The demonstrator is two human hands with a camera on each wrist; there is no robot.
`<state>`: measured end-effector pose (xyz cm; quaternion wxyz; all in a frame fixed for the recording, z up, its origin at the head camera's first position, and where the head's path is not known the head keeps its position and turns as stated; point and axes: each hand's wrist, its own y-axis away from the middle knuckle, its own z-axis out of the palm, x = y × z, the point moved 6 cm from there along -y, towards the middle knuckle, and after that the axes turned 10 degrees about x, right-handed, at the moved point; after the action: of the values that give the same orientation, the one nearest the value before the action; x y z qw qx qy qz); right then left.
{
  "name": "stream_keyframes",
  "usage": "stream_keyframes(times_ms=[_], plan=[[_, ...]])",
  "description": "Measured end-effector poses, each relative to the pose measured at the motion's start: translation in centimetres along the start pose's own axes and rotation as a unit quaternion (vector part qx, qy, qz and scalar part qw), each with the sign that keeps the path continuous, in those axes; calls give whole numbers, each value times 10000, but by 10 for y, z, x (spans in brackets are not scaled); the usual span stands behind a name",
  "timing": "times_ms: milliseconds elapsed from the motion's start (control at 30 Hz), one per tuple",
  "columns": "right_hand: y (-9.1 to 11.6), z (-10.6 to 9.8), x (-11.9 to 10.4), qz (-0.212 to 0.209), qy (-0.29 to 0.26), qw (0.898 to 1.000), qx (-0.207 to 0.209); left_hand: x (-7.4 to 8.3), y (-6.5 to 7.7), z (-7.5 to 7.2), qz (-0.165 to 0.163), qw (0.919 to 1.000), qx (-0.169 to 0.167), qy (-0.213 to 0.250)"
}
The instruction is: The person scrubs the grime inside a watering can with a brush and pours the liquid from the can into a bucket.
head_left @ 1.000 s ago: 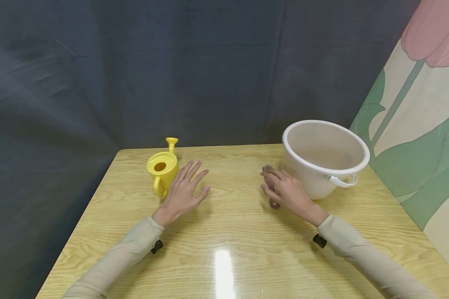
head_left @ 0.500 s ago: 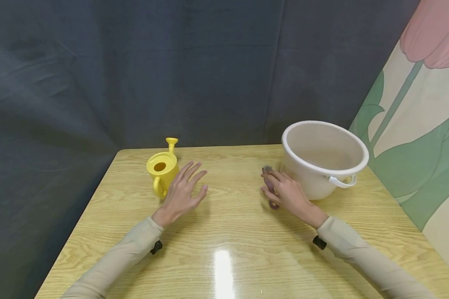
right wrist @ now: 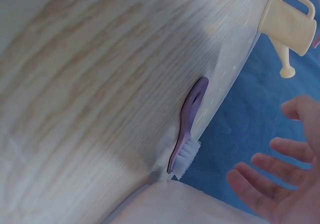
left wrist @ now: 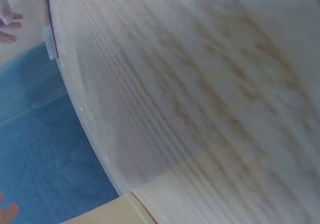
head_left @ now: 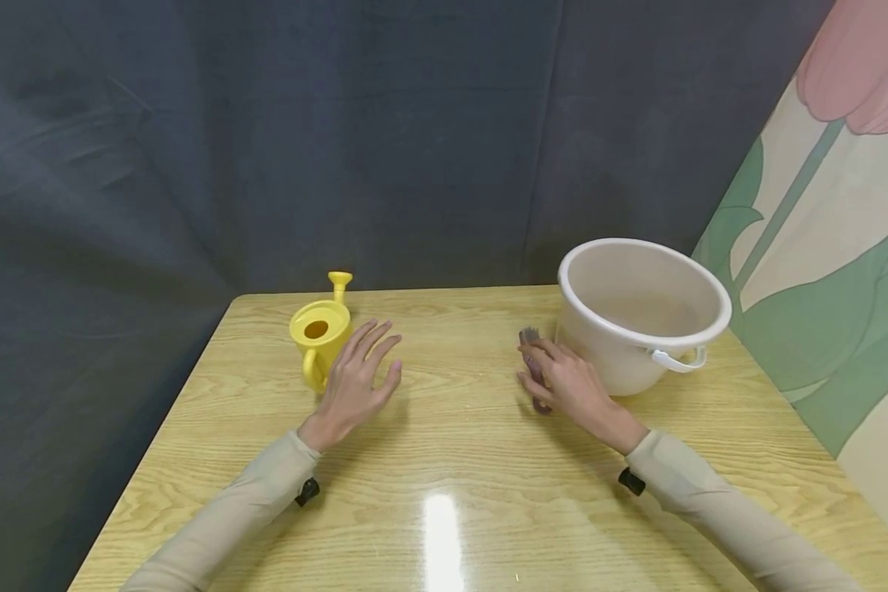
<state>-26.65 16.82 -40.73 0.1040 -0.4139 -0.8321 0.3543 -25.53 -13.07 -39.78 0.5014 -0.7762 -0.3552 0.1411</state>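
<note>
Head-view clock. Brush [right wrist: 187, 116]: one, on the table [head_left: 451, 444], bristles toward twelve o'clock, handle toward six. Right hand [head_left: 573, 385]: fingers parted and loosely bent over the brush, apart from it, holding nothing. Left hand [head_left: 351, 386]: relaxed, fingers spread, holding nothing; watering can [head_left: 321, 329] at its eleven o'clock. Bucket [head_left: 614, 362]: at the brush's two o'clock. Handling note: best pinched mid-handle, thumb opposing fingers, clear of the bucket.
</note>
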Motion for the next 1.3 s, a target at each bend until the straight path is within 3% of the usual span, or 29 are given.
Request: stream_keyframes(times_ms=[400,600,833,1300], plan=[[4,2,2,189,81,9997,-162,-2,-1,-8,-154,9991,392,-4],[5,3,4,311,102,9992,-230,-1,-1,-11,-47,9988,476,59],[6,1,4,338,244,9989,-211,-2,-3,-16,161,9964,831,96],[10,3,4,436,542,9972,-280,-7,-1,-30,-153,9913,1257,-352]])
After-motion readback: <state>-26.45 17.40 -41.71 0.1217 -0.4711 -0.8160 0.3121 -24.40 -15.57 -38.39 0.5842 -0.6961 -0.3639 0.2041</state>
